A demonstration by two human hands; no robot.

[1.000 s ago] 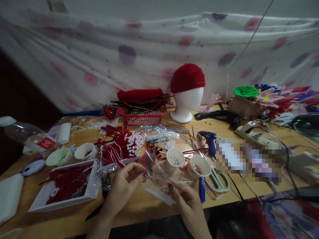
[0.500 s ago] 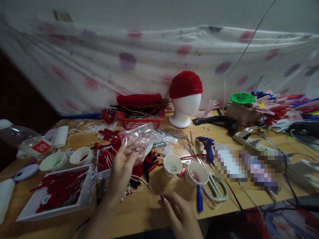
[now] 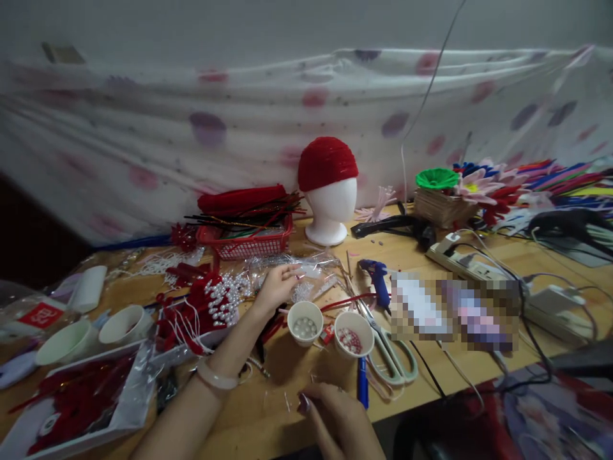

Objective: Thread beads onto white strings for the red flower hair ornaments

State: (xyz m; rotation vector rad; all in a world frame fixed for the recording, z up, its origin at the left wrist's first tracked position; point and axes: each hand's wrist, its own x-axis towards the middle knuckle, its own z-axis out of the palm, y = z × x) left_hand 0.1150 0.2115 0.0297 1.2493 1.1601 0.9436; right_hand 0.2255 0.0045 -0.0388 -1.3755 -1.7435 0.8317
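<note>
My left hand (image 3: 278, 287), with a pale bangle (image 3: 216, 375) on its wrist, reaches over clear plastic bags (image 3: 318, 267) behind the cups. Its fingers are stretched out and slightly apart, at the bags' near edge. Low in the view, my right hand (image 3: 338, 418) hovers at the table's front with thumb and fingers pinched together. Whatever is in that pinch is too small to make out; a thin whitish strand (image 3: 287, 401) shows beside it. Between the hands stand a paper cup of white beads (image 3: 305, 324) and a cup of red and white beads (image 3: 353, 335).
Scissors (image 3: 390, 351), a blue marker (image 3: 363, 383) and a blue glue gun (image 3: 376, 281) lie to the right. Behind are a foam head with a red cap (image 3: 328, 166) and a red basket (image 3: 246, 246). White trays (image 3: 129, 409), pearl strands (image 3: 225, 297) and a power strip (image 3: 474, 268) flank them.
My left hand has put down the clear plastic bag it held up and moved right and forward. Strung silvery pearls are now uncovered. The view has turned right; my right hand stays pinched.
</note>
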